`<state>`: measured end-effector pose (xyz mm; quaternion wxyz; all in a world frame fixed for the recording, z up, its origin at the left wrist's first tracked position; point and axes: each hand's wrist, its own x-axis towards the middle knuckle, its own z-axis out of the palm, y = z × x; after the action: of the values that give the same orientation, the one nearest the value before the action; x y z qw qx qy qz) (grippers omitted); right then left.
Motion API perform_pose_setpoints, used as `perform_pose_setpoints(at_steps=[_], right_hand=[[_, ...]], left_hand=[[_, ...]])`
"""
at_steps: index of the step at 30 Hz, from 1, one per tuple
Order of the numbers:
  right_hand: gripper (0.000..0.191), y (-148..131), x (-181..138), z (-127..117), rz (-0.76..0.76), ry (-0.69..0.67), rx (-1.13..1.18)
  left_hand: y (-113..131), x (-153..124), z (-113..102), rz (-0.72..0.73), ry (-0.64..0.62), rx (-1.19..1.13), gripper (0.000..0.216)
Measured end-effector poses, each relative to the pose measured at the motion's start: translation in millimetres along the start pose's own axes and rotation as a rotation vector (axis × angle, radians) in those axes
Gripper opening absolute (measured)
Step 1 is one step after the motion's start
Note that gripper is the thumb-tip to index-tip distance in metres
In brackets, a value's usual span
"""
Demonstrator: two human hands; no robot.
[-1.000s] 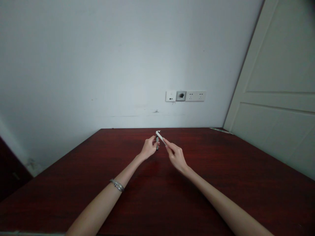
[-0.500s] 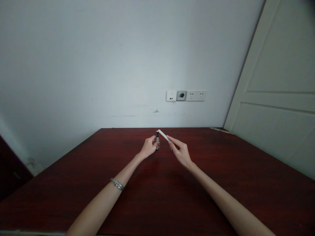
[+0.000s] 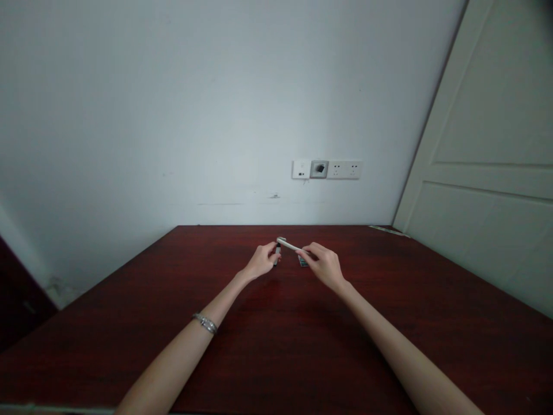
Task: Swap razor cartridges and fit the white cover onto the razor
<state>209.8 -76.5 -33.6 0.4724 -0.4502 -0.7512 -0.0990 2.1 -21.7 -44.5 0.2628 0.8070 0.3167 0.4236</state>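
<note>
one small grey-and-black object (image 3: 278,251), near upright, clasped in the left hand (image 3: 260,261) — and the right hand (image 3: 327,266) pinches a white stick (image 3: 289,245), tip by the object's top.

- I see white on the stick (image 3: 288,245).
- I make out grey and black on the short rod (image 3: 277,251).
- The tabletop (image 3: 268,346) reads dark reddish-brown to me, faintly streaked.
- I get silver from the bracelet (image 3: 205,323).

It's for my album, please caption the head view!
Left hand holds a small gray-black tool, right hand a slim white stick.
</note>
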Motion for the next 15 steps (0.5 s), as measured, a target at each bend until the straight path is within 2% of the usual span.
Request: perform_pose_setpoints(at_steps=[5,11,15], right_hand=[[0.035,11,3,-3,0.036,0.023,0.005],[0.032,0,0,1,0.037,-0.012,0.047],[0.034,8,-1,4,0.1,-0.014,0.068]], left_hand=[[-1,0,2,-0.01,-0.012,0.005,0.007],[2,0,4,0.009,0.003,0.036,0.01],[3,0,5,-0.013,-0.021,-0.033,0.008]])
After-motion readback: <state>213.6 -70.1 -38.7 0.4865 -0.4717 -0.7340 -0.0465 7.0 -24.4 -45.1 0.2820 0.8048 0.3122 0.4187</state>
